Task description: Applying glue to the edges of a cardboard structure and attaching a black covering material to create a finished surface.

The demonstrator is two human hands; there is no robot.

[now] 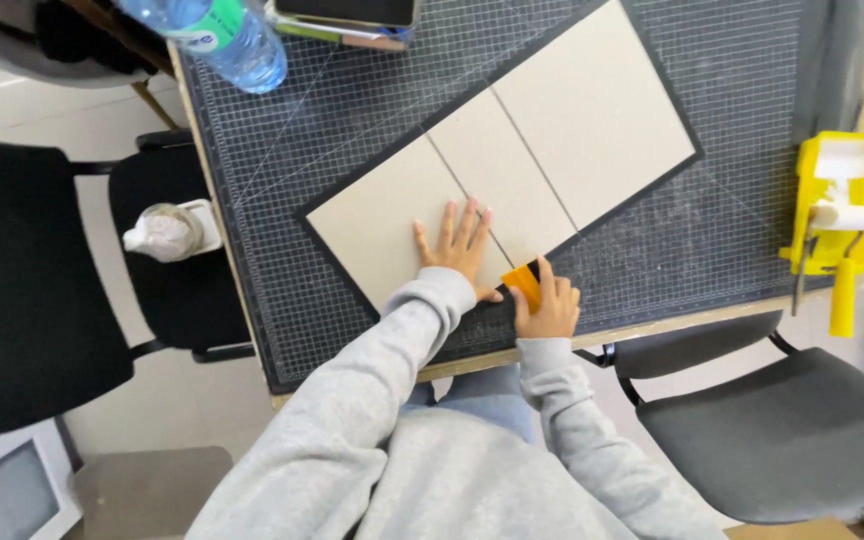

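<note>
Three beige boards (512, 165) on black sheet (652, 190), long axis running diagonally up and away from both hands. Left hand (457, 250) spread flat on nearest board; right hand (550, 308) just beside, gripping orange scraper (524, 285) at lower edge.

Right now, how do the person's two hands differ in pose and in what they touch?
The left hand lies flat with fingers spread on the beige boards; the right hand is curled around an orange scraper. The left hand holds nothing, while the right hand presses its tool at the boards' lower edge. Both wear grey sleeves and rest over the cutting mat.
</note>
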